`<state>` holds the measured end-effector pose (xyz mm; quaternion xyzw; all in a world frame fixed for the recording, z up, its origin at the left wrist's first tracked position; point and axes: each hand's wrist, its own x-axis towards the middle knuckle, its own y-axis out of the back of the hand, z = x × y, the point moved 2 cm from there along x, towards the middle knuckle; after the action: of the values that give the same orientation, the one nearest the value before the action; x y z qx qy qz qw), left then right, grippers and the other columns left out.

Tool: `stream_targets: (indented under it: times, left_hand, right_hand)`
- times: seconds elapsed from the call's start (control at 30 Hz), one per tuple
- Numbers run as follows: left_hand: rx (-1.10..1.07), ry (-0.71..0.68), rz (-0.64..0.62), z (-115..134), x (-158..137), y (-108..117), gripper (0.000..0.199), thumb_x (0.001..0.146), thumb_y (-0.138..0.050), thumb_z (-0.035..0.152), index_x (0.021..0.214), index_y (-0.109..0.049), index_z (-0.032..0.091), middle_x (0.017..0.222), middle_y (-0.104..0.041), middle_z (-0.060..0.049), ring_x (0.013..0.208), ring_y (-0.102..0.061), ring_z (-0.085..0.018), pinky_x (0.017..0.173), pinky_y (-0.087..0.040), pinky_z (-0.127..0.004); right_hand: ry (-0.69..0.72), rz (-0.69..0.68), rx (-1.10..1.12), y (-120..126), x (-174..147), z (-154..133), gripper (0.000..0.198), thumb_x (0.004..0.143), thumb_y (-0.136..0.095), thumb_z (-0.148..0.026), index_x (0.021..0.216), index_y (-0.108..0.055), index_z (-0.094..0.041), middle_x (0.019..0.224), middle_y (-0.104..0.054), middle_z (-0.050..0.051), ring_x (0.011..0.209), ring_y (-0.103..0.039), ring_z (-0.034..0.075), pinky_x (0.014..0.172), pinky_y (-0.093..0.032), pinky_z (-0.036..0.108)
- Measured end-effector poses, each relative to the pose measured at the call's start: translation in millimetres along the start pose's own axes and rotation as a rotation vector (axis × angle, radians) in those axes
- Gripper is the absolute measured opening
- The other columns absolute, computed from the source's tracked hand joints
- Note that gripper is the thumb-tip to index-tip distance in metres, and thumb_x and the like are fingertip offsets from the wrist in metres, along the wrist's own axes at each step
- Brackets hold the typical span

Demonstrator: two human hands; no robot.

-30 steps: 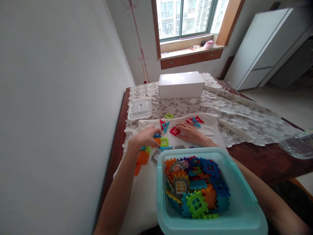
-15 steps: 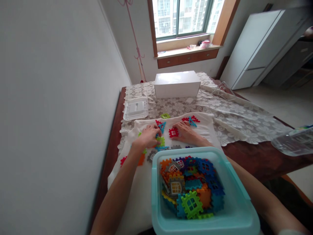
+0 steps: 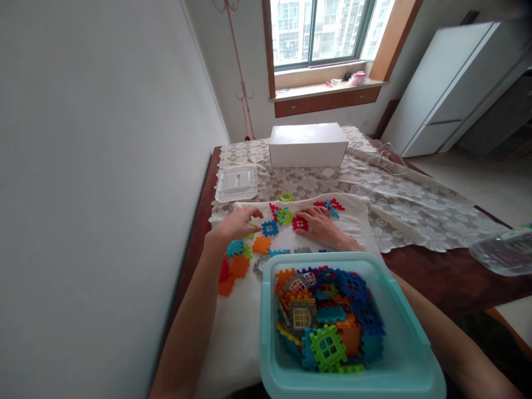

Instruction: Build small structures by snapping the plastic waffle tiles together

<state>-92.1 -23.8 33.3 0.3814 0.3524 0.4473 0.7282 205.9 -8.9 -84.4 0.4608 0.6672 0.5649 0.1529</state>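
My left hand (image 3: 238,224) hovers over the white cloth with its fingers apart and nothing in them. Just right of its fingertips lies a blue window tile (image 3: 270,228), with a lime green tile (image 3: 285,216) beyond it, overlapping red and blue pieces. My right hand (image 3: 322,227) rests on the cloth, thumb and fingers around a red window tile (image 3: 300,223). Below the left hand lie an orange tile (image 3: 261,245) and a cluster of orange, red, blue and green tiles (image 3: 239,266), partly hidden by the forearm.
A turquoise tub (image 3: 409,332) full of mixed tiles stands close in front of me. Farther back are a white lid (image 3: 236,183) and a white box (image 3: 308,155). Another green tile (image 3: 286,197) lies by the cloth's far edge. A clear plastic container (image 3: 501,255) is at right.
My left hand has let go of the tiles in the middle and moved left, its fingers now apart. The blue and green tiles there show uncovered. My right hand stays at the red tile.
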Motion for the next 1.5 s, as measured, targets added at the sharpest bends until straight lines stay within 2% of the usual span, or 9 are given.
stream_targets:
  times: [0.13,0.3,0.47,0.63,0.83,1.03,1.2,1.37,1.5]
  left_hand:
    - [0.036,0.038,-0.153,0.1,-7.7,4.2,0.026,0.086,-0.076,0.035,0.108,-0.078,0.021,0.108,-0.081,-0.008,0.095,-0.077,-0.027,0.077,-0.056,-0.031]
    - [0.146,0.159,-0.227,7.5,-13.7,4.7,0.036,0.076,-0.081,0.030,0.111,-0.078,0.022,0.112,-0.081,-0.008,0.098,-0.077,-0.028,0.076,-0.054,-0.030]
    - [0.142,0.193,-0.150,-6.1,-35.3,14.6,0.042,0.077,-0.081,0.038,0.115,-0.077,0.022,0.122,-0.082,-0.010,0.111,-0.076,-0.033,0.091,-0.058,-0.035]
    - [0.026,0.172,-0.157,-20.2,-86.8,4.9,0.083,0.075,-0.088,0.056,0.149,-0.068,0.025,0.160,-0.067,-0.014,0.144,-0.064,-0.042,0.121,-0.051,-0.048]
    - [0.004,0.140,-0.042,-24.6,-117.5,-29.6,0.098,0.075,-0.092,0.039,0.164,-0.057,0.022,0.172,-0.055,-0.018,0.160,-0.051,-0.042,0.135,-0.036,-0.054]
    - [-0.144,0.073,0.068,-41.7,-107.5,-25.7,0.058,0.088,-0.081,0.038,0.144,-0.072,0.023,0.153,-0.072,-0.016,0.143,-0.067,-0.039,0.127,-0.046,-0.053]
    - [-0.297,0.084,0.163,-47.0,-103.2,-18.6,0.037,0.091,-0.078,0.039,0.125,-0.076,0.024,0.126,-0.083,-0.010,0.112,-0.079,-0.031,0.105,-0.059,-0.042]
    - [-0.408,0.094,0.283,-40.9,-105.9,-16.4,0.035,0.091,-0.082,0.040,0.121,-0.075,0.025,0.104,-0.082,-0.005,0.094,-0.077,-0.025,0.087,-0.059,-0.034]
    - [-0.531,0.139,0.424,-29.6,-131.3,-8.7,0.045,0.089,-0.087,0.044,0.126,-0.072,0.024,0.098,-0.076,-0.003,0.086,-0.072,-0.021,0.081,-0.059,-0.031]
  right_hand:
    - [0.040,0.020,0.062,1.4,-2.5,-3.1,0.040,0.109,-0.066,-0.041,0.145,-0.069,-0.023,0.147,-0.069,0.016,0.139,-0.059,0.038,0.126,-0.039,0.064]
    - [0.186,0.057,0.172,9.3,-5.5,-10.8,0.045,0.110,-0.064,-0.036,0.154,-0.062,-0.030,0.154,-0.067,0.013,0.142,-0.058,0.035,0.125,-0.043,0.062]
    - [0.336,0.018,0.266,14.7,-5.0,-23.0,0.039,0.113,-0.062,-0.035,0.151,-0.066,-0.028,0.144,-0.074,0.013,0.136,-0.065,0.032,0.118,-0.052,0.056]
    - [0.465,-0.004,0.272,12.1,1.7,-38.9,0.034,0.114,-0.062,-0.038,0.145,-0.071,-0.026,0.136,-0.079,0.013,0.126,-0.071,0.030,0.112,-0.056,0.053]
    - [0.602,-0.100,0.279,3.7,24.3,-64.4,0.047,0.112,-0.067,-0.039,0.157,-0.064,-0.028,0.156,-0.070,0.012,0.143,-0.063,0.030,0.123,-0.049,0.055]
    - [0.679,-0.191,0.334,-10.4,42.7,-81.9,0.042,0.110,-0.071,-0.035,0.153,-0.070,-0.037,0.156,-0.071,0.005,0.151,-0.057,0.027,0.132,-0.040,0.053]
    - [0.676,-0.172,0.342,-18.7,43.6,-77.4,0.031,0.113,-0.065,-0.035,0.142,-0.077,-0.029,0.139,-0.080,0.008,0.142,-0.063,0.027,0.125,-0.047,0.050]
    - [0.629,-0.119,0.330,-15.6,39.4,-73.6,0.036,0.112,-0.066,-0.039,0.142,-0.074,-0.022,0.133,-0.078,0.015,0.129,-0.068,0.030,0.120,-0.051,0.054]
    - [0.528,-0.080,0.403,-8.1,39.0,-70.3,0.045,0.104,-0.075,-0.044,0.144,-0.072,-0.021,0.131,-0.077,0.016,0.119,-0.072,0.031,0.112,-0.058,0.051]
